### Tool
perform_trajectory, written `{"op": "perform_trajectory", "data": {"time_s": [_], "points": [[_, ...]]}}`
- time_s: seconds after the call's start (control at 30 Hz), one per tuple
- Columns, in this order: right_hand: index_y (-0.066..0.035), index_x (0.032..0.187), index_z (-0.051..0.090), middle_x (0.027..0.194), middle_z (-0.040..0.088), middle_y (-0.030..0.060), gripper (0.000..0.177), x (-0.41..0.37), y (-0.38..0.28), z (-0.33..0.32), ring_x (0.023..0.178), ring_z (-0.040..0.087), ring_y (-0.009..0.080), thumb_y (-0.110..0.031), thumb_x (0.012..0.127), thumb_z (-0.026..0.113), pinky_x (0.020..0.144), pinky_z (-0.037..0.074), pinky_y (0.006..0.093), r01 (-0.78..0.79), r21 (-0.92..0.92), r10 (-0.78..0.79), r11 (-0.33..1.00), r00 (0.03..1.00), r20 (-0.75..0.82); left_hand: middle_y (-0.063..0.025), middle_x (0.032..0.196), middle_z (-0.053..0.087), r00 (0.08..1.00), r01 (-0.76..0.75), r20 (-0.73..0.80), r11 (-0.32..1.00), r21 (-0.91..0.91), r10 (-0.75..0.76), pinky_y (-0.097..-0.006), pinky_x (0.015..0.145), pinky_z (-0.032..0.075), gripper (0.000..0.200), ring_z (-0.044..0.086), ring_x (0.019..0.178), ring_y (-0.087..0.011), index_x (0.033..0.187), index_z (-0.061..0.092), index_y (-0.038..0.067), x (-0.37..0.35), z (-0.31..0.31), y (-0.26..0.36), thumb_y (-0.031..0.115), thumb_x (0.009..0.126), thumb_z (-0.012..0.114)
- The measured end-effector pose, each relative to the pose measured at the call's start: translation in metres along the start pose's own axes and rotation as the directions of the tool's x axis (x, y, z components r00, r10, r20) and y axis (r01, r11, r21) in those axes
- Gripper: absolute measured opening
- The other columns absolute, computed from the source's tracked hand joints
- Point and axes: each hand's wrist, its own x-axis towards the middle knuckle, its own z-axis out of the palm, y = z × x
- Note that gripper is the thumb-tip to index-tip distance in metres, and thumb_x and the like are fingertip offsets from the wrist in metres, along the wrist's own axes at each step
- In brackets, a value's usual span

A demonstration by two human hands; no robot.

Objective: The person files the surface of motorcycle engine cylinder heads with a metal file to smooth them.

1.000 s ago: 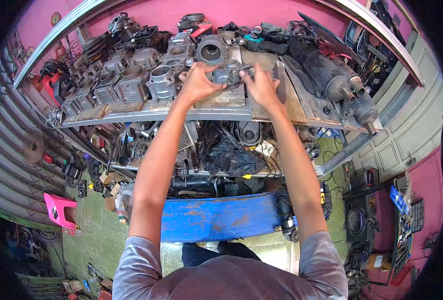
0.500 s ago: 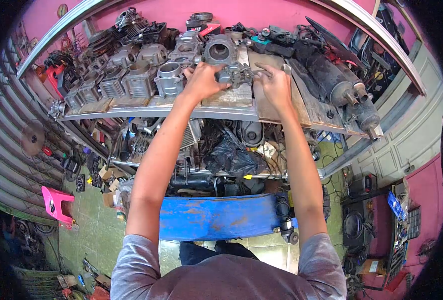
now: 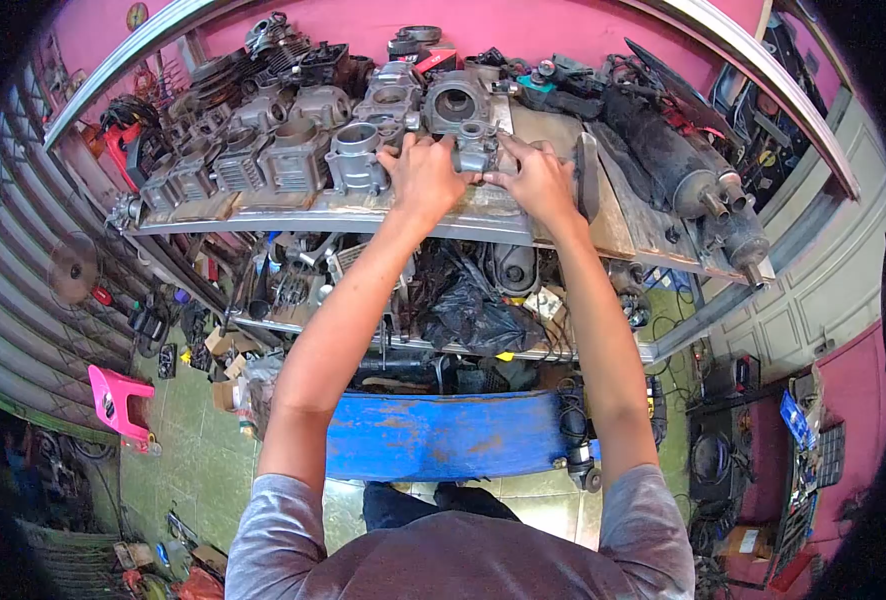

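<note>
Between my two hands, on the wooden shelf top, is a small grey metal part that looks like a carburetor. My left hand is closed on its left side, with the fingers curled over it. On its right side my right hand is closed too, thumb and fingers against it. Just behind it lies a larger metal casing with a round opening. A grey cylinder block stands to the left of my left hand. The undersides of my fingers are hidden.
More cylinder blocks line the shelf's left part. Dark exhaust mufflers lie at the right. A long dark piece is just right of my right hand. Below are a black plastic bag and a blue bench.
My right hand has moved left and down and closed on the small metal part. My left hand has shifted right around it. The view has shifted slightly.
</note>
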Motion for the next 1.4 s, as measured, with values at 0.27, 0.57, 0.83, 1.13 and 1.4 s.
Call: {"op": "perform_trajectory", "data": {"time_s": [0.27,0.57,0.83,1.13,1.4], "points": [[-0.016,0.127,0.070,0.119,0.073,0.0084,0.051,0.027,0.014,-0.001,0.124,0.057,0.0326,-0.035,0.081,0.081,0.097,0.039,0.0626,0.087,-0.180,-0.105,0.980,0.990,-0.093,-0.0109,0.111,0.073,0.991,-0.039,0.131,0.997,0.061,0.031,-0.0648,0.096,0.034,0.042,0.059,0.119,-0.0297,0.109,0.074,0.010,0.018,-0.001,-0.003,0.032,0.074,0.081],[-0.023,0.124,0.073,0.112,0.074,0.0093,0.040,0.043,0.021,0.002,0.118,0.061,0.0318,-0.015,0.085,0.074,0.109,0.033,0.0703,0.186,-0.101,-0.193,0.977,0.979,-0.062,-0.0126,0.105,0.074,0.971,-0.206,0.120,0.978,-0.039,0.209,-0.0648,0.100,0.033,0.029,0.061,0.120,-0.0301,0.104,0.076,0.013,0.036,0.010,-0.032,0.004,0.078,0.067],[-0.019,0.125,0.070,0.095,0.075,0.0166,0.044,0.058,0.007,0.015,0.113,0.067,0.0336,-0.003,0.084,0.065,0.109,0.027,0.0756,0.236,-0.281,-0.237,0.930,0.971,0.031,-0.0129,0.124,0.069,0.890,-0.390,0.323,0.905,0.170,0.323,-0.0658,0.106,0.026,0.042,0.056,0.130,-0.0260,0.124,0.074,0.020,0.063,0.016,-0.046,0.007,0.085,0.067],[-0.018,0.121,0.069,0.098,0.075,0.0122,0.040,0.085,0.021,0.039,0.109,0.067,0.0293,-0.004,0.084,0.065,0.092,0.038,0.0562,0.251,-0.405,-0.303,0.879,0.950,-0.070,-0.0098,0.105,0.073,0.907,-0.403,0.241,0.875,0.267,0.344,-0.0635,0.108,0.027,0.040,0.064,0.115,-0.0235,0.122,0.075,0.024,0.081,0.048,-0.060,0.009,0.087,0.065],[-0.017,0.120,0.069,0.099,0.074,0.0115,0.036,0.103,0.039,0.057,0.109,0.067,0.0292,-0.007,0.085,0.068,0.091,0.039,0.0578,0.295,-0.433,-0.407,0.852,0.893,-0.193,-0.0181,0.097,0.073,0.940,-0.229,0.322,0.909,0.348,0.113,-0.0662,0.118,0.023,0.015,0.068,0.108,-0.0340,0.094,0.075,0.004,0.096,0.049,-0.049,0.003,0.089,0.061]]}}
